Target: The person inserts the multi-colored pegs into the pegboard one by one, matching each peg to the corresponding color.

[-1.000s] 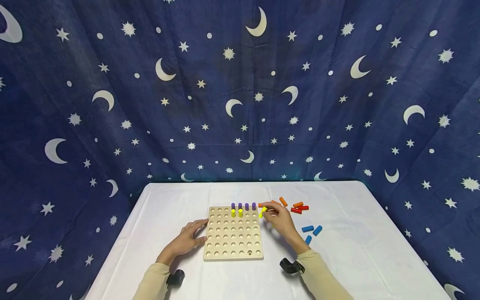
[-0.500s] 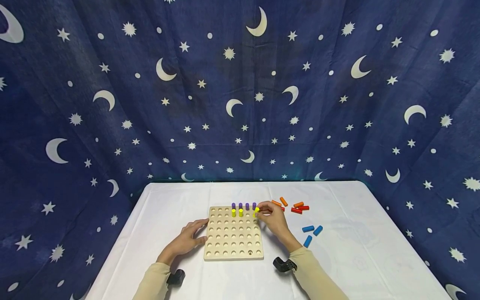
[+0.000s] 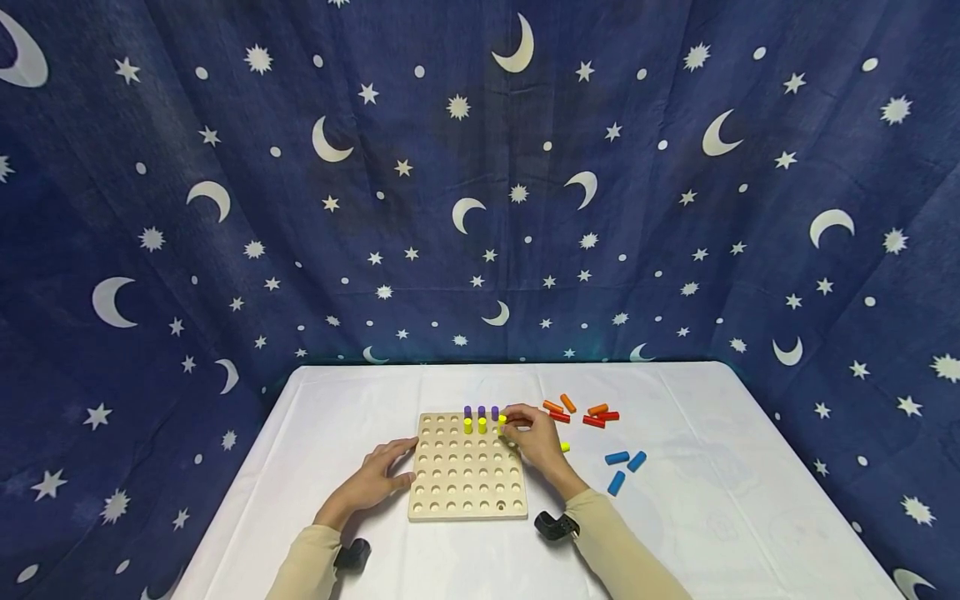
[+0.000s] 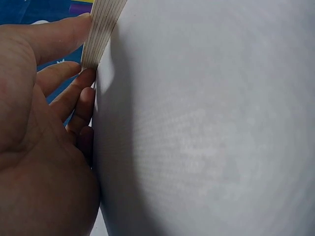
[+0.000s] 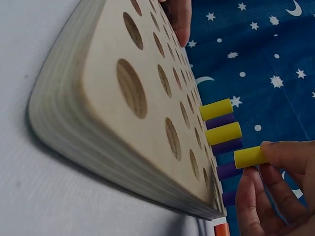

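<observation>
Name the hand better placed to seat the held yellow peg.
Right, likely: the right hand pinches the yellow peg over the pegboard, while the left hand touches its left edge.

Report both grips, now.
Left grip: open, fingers touching the left edge of the wooden board.
Right grip: closed, pinching a yellow peg.

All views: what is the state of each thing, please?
Pegboard: flat, most holes unfilled.
Purple pegs: upright in holes.
Two yellow pegs: upright in holes.
Held yellow peg: not seated.
Right hand: pinching that peg.
Left hand: touching pegboard.
Loose yellow peg: lying, partly hidden.
Blue pegs: lying loose.
Orange pegs: lying loose.
Red pegs: lying loose.
</observation>
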Demonstrator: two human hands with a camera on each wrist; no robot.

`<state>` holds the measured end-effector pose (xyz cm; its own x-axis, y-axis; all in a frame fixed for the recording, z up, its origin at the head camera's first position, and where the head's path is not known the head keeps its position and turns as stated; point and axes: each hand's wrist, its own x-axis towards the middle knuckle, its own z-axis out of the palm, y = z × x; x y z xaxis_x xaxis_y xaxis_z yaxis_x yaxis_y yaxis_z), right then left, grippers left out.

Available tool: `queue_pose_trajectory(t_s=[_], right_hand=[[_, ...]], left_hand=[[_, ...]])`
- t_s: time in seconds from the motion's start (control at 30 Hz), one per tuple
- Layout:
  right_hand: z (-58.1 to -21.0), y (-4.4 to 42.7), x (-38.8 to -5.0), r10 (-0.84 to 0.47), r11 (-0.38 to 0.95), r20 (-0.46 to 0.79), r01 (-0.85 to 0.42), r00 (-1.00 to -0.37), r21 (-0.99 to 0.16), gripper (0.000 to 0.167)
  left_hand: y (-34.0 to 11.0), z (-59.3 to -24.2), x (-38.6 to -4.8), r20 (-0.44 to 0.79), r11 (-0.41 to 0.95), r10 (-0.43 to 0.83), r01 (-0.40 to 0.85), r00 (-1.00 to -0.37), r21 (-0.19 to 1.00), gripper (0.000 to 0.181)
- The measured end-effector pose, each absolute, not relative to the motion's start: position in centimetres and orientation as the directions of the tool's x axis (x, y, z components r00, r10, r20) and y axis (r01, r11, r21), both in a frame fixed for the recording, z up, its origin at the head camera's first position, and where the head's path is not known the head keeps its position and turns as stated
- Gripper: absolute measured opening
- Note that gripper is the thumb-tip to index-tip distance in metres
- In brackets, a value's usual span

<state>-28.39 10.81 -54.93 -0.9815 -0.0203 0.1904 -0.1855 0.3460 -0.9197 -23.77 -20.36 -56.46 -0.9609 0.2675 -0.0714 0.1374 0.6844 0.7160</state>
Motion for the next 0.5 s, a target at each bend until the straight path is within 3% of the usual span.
queue_pose_trajectory(t_s=[0.5], right_hand=[[-55.66,9.83,-29.01,-0.023,0.437,0.187,-0.178,-0.982,-0.882,0.02]], left_hand=[[-20.33,-56.46,-23.72,-0.071,0.689,0.261,0.135,-0.963,0.713,0.063]])
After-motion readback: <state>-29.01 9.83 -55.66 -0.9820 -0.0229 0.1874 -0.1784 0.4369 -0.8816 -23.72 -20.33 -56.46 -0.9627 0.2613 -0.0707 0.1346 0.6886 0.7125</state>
